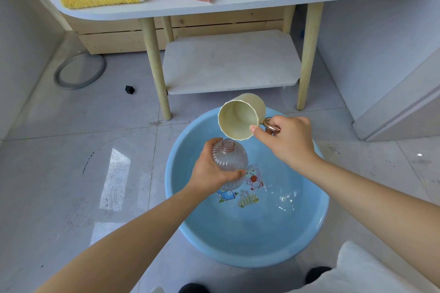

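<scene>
L hand (209,171) is gripping ribbed bottle (229,159); R hand (288,135) is pinching cup (240,116) handle, mid-frame. Best: pouring slowly w/ lip over neck.

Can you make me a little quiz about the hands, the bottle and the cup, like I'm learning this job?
1. True or false: the left hand grips the ribbed clear bottle.
2. Which hand holds the cream cup by its handle? A: left. B: right.
3. What colour is the basin under the bottle?

Key
1. True.
2. B, the right hand.
3. Blue.
</scene>
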A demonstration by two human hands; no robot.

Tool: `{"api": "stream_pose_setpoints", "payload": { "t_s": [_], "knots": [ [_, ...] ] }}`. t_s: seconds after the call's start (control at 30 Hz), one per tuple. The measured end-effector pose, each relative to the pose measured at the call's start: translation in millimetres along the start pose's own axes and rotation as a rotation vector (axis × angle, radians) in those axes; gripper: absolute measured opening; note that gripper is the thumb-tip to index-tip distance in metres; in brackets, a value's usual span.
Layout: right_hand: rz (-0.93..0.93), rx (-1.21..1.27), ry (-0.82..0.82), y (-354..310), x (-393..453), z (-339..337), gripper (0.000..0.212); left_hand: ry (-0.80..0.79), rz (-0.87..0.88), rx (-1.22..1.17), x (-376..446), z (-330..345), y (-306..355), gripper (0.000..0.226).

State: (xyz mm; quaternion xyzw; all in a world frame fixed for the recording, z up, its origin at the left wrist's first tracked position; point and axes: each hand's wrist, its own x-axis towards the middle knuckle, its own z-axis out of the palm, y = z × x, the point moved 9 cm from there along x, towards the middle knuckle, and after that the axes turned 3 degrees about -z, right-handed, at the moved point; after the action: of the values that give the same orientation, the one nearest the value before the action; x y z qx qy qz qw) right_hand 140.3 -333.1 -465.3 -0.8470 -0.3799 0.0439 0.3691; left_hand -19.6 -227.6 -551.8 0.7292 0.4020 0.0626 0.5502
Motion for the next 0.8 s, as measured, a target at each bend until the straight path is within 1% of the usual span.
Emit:
{"api": "stream_pose_setpoints", "payload": {
  "t_s": [0.07, 0.33, 0.8],
  "knots": [
    [-0.045, -0.047, 0.021, -3, 0, 1, 0.048, 0.001, -0.003, 0.003, 0, 0, 0, 0.078],
    [-0.168, -0.133, 0.128, -12, -1, -4, 0.045, -0.013, -0.002, 0.023, -3, 1, 4, 0.076],
    [-0.260, -0.161, 0.205, -21, -4, -12, 0.045, -0.023, -0.010, 0.025, -4, 2, 5, 0.076]
  ]
}}
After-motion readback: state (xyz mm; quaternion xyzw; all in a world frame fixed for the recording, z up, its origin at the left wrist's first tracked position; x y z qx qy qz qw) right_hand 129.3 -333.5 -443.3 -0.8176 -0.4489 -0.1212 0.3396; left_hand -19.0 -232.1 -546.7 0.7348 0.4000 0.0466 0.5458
